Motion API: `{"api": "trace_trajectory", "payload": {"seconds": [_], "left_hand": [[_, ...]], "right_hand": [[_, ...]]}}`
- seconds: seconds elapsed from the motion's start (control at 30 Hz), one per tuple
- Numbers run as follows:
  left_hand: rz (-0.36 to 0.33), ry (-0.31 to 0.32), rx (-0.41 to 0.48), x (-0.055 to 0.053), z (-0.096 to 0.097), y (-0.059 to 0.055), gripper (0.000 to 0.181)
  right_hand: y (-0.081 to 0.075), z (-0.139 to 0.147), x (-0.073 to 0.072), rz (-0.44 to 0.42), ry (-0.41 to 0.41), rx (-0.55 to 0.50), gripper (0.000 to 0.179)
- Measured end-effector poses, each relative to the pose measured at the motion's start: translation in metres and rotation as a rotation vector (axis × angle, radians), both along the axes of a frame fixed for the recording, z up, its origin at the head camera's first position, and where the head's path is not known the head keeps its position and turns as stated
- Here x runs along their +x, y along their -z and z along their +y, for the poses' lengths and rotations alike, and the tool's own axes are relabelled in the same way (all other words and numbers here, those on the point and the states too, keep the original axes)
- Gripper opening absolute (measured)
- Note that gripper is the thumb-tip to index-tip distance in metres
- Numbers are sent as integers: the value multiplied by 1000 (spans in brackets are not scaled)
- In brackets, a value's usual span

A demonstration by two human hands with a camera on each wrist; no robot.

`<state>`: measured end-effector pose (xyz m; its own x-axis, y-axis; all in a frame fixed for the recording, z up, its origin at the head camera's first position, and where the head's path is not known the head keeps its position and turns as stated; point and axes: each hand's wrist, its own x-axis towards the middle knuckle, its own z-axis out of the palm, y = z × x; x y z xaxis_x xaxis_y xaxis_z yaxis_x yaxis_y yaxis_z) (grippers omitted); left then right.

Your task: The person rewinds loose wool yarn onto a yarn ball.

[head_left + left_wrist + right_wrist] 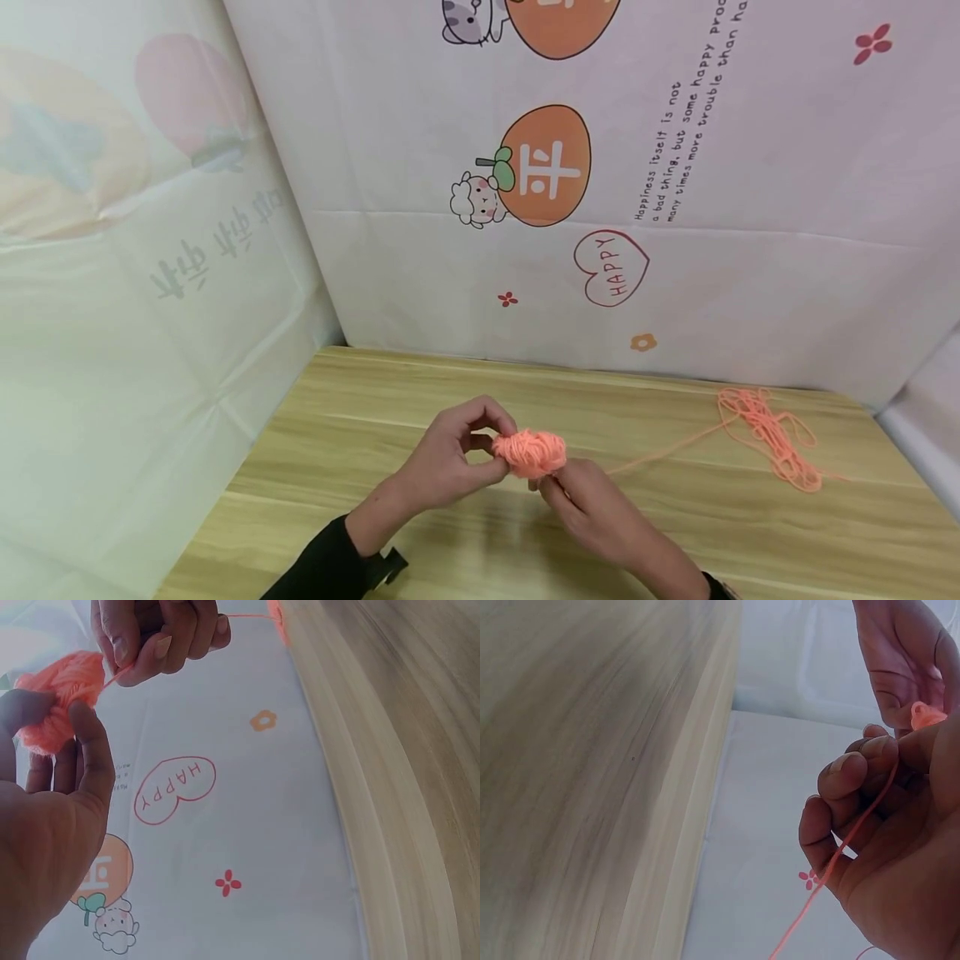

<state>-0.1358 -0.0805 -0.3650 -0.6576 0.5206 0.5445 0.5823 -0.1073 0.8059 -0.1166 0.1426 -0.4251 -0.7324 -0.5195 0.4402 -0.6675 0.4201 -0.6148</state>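
Note:
A small ball of coral-orange yarn (531, 452) is pinched between the thumb and fingers of my left hand (452, 457), held above the table. Close beside it on the right, my right hand (600, 508) grips the yarn strand (845, 844) with curled fingers. In the left wrist view a short taut length runs from the ball (64, 701) to the right fingertips (161, 646). Across the right palm the strand trails away, and in the head view it leads to a loose heap of the same yarn (768, 433) on the table.
The wood-grain table (360, 400) ends at a white printed cloth (420, 283) hanging behind it. Another cloth wall (225, 350) stands along the left side. A black strap end (386, 568) hangs at the left sleeve.

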Motion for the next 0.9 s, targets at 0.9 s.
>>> {"api": "trace_trajectory", "payload": {"seconds": [0.9], "left_hand": [[-29, -249, -137, -4, 1, 7, 24]], "right_hand": [[-12, -1, 6, 33, 10, 41, 20]]}}
